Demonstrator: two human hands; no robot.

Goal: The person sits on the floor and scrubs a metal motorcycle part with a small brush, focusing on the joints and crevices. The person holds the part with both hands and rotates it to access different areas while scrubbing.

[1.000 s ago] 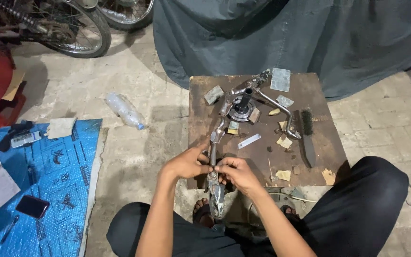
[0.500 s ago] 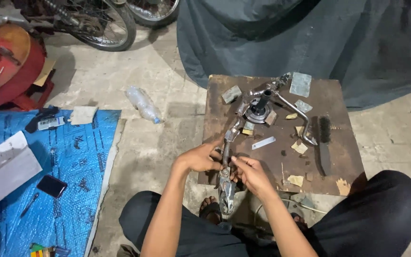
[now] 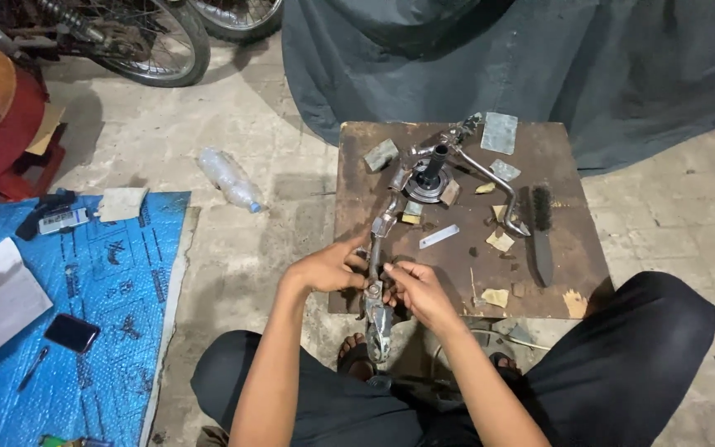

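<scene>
We're down low at the board (image 3: 556, 165), both hands on the metal linkage (image 3: 378, 248), a long jointed part that runs from the hub (image 3: 426, 180) at the far middle of the board down over the near edge and on between our knees. The left hand (image 3: 324, 269) grips the linkage from the side, fingers curled round it just above the joint. The right hand (image 3: 414, 290) comes in from the other side, thumb and fingertips pressed together on something small at that same joint; what exactly it pinches, we can't tell.

How far along are we? By our reckoning, mid-job: the linkage is in one piece but in hand, its lower end (image 3: 378, 323) hanging free off the board. Scraps of sandpaper (image 3: 500, 132) lie scattered, a wire brush (image 3: 543, 228) sits to the right, untouched, and a bent rod (image 3: 490, 178) curves beside the hub. A bottle (image 3: 229, 180) lies on the floor to the left, beside the blue tarp (image 3: 117, 314).
</scene>
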